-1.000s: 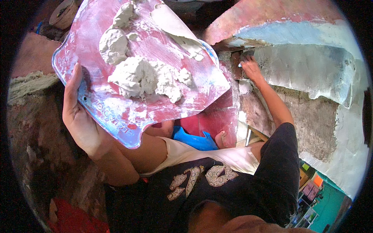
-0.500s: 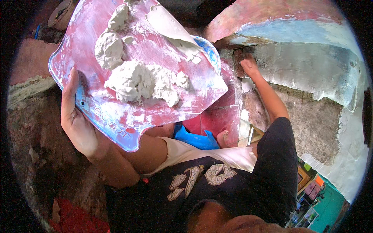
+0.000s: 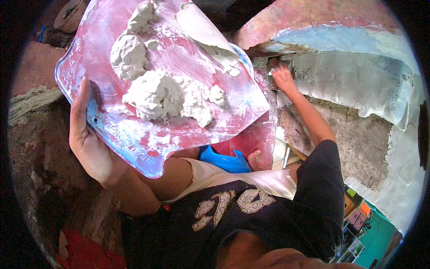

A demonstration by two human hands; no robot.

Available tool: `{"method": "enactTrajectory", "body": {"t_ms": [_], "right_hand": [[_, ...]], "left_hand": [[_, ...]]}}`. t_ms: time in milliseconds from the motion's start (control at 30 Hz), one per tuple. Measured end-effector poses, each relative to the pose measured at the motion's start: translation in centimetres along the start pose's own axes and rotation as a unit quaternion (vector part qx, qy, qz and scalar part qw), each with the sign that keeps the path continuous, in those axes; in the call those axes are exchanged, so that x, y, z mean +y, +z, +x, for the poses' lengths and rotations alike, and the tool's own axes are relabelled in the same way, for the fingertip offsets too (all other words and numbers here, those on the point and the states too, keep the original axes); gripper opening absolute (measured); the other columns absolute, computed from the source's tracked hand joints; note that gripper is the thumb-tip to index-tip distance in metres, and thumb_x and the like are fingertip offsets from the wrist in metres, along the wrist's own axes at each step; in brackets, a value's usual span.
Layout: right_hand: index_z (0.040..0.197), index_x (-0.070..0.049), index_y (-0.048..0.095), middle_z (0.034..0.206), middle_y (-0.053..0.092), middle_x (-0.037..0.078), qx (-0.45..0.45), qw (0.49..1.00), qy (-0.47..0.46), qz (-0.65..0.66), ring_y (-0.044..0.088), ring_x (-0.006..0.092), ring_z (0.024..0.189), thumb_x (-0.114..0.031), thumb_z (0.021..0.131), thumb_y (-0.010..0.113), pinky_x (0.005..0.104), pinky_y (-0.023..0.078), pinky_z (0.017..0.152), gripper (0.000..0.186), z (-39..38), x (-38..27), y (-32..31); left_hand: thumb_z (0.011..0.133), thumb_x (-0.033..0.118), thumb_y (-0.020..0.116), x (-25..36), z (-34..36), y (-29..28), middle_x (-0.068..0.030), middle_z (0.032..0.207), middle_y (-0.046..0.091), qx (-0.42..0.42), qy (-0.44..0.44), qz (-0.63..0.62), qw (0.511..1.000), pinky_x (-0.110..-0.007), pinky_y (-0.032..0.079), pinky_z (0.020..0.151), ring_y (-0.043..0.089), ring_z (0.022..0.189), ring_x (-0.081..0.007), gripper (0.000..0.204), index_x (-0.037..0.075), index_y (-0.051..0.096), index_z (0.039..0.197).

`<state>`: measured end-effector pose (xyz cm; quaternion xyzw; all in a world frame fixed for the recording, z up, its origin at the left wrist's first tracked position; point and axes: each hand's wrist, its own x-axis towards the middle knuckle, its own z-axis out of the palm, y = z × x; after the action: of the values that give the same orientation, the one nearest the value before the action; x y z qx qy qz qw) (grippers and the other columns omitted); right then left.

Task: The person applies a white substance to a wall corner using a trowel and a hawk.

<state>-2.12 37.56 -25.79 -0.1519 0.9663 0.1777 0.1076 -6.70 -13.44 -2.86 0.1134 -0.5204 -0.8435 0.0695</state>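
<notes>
My left hand [image 3: 87, 139] grips the lower left edge of a broad plastic board [image 3: 179, 134], its thumb laid over the rim. Blue shows at the board's edge, with pink and white smears across its face. White putty [image 3: 152, 96] sits there in thick lumps, and a smoother, thinner slab of it [image 3: 201, 31] lies near the far right edge. My right arm reaches out to the wall, where my right hand [image 3: 283, 80] is closed beside a dark recess [image 3: 280, 60] under a ledge. A small pale bit shows at its fingers; what they hold I cannot make out.
Smooth grey plaster [image 3: 345, 76] covers the wall beside my right hand, with rough bare wall [image 3: 345, 134] below it. A blue plastic piece [image 3: 226, 160] lies near my foot on a red surface [image 3: 257, 141]. Shelved items [image 3: 358, 219] stand at the lower right.
My right hand has shifted slightly down and left, away from the recess, and its fingers have turned. The board has moved slightly to the right in my left hand.
</notes>
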Motion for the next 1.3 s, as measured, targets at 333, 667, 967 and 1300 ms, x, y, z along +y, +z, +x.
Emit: {"method": "enactTrajectory", "body": {"t_ms": [333,667,967,1300], "right_hand": [[0.071,-0.003,0.051,0.073,0.051,0.015,0.082,0.97,-0.03,0.225,0.048,0.0319,0.075,-0.013,0.074,0.044,0.0441,0.035,0.078,0.013,-1.5,3.2,1.3],[0.075,-0.004,0.059,0.087,0.054,0.019,-0.11,0.993,-0.044,0.011,0.047,0.0306,0.091,-0.012,0.067,0.05,0.0403,0.038,0.08,0.015,-5.0,0.8,-2.3],[0.064,-0.001,0.047,0.073,0.048,0.02,0.09,0.974,-0.03,0.205,0.044,0.0374,0.082,-0.019,0.077,0.039,0.0444,0.035,0.079,0.024,-4.2,4.2,1.0],[0.09,-0.001,0.057,0.097,0.055,0.018,-0.082,0.994,-0.068,-0.022,0.048,0.0292,0.098,-0.01,0.069,0.05,0.0373,0.037,0.085,0.024,-8.3,-2.5,-7.2]], "left_hand": [[0.083,0.003,0.037,1.5,-0.4,3.1,-0.0193,0.116,0.047,0.117,-0.051,0.026,0.992,-0.036,0.035,0.093,0.048,0.104,-0.0243,0.032,-0.009,0.045,0.112],[0.082,0.0,0.036,0.9,-0.4,0.6,-0.0188,0.116,0.046,-0.027,0.02,0.06,0.998,-0.036,0.035,0.094,0.047,0.105,-0.0242,0.033,-0.009,0.045,0.113],[0.082,0.0,0.036,1.4,-0.7,3.0,-0.0186,0.116,0.046,0.065,-0.035,0.056,0.996,-0.035,0.035,0.093,0.047,0.105,-0.0239,0.033,-0.009,0.044,0.113],[0.082,0.0,0.037,0.5,-1.0,1.2,-0.0181,0.114,0.048,-0.009,0.015,0.057,0.998,-0.034,0.036,0.093,0.049,0.103,-0.023,0.032,-0.009,0.047,0.111]]}}
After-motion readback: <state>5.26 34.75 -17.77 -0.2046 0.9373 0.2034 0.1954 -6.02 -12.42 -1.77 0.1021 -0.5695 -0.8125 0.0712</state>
